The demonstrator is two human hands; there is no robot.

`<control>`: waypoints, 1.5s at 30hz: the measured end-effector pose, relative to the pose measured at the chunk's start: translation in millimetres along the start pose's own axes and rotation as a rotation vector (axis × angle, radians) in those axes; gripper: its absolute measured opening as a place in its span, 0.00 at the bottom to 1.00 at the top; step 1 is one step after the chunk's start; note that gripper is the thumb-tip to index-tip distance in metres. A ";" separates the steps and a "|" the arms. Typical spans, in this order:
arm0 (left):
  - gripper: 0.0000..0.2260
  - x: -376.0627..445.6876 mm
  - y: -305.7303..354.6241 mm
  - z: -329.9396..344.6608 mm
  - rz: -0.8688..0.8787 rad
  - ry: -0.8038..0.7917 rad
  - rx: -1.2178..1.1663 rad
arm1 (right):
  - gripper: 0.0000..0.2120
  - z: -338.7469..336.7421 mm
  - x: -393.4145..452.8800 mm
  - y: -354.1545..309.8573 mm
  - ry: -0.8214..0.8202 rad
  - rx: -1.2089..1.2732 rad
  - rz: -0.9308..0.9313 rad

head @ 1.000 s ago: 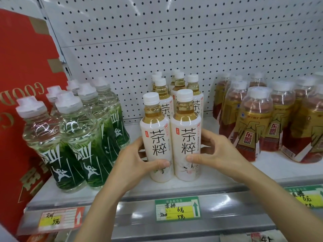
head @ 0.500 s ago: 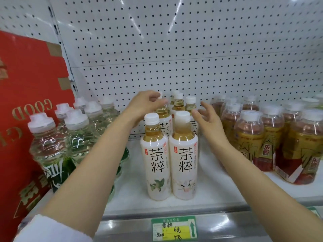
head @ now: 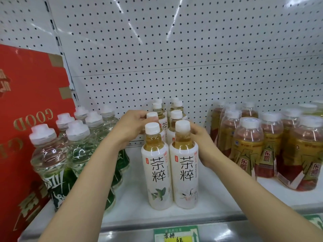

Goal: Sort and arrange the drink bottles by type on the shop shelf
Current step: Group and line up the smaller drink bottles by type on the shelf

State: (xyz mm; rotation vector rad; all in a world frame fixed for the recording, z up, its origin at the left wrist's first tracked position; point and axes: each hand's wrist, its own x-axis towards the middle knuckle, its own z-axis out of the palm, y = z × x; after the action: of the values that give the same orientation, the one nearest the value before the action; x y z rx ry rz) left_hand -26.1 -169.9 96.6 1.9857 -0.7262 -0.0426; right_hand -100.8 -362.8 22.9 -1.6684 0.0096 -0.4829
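One head-worn wide-angle view looks forward and slightly down, close to the shop shelf (head: 218,203), facing its pegboard back (head: 174,58) square-on. Both forearms enter from 6 o'clock; the tea bottles (head: 171,172) sit centre, a red carton (head: 26,102) at 9 o'clock.

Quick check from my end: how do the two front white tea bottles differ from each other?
The left front tea bottle carries a green leaf picture low on its label; the right front tea bottle carries a pale flower. No hand touches the left one's body, while the right hand lies against the right one's upper side. Both stand upright, side by side, white-capped, with the same black characters.
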 end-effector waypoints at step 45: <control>0.26 122.4 3.7 -1.3 -0.101 0.128 -0.132 | 0.24 -16.3 93.0 2.2 0.291 -0.141 -0.058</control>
State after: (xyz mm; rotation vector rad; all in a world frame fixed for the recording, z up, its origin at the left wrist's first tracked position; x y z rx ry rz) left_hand 73.0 -232.1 132.7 1.8785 -0.5279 -0.0231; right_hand -20.8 -404.6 50.4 -1.7263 0.2137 -0.7804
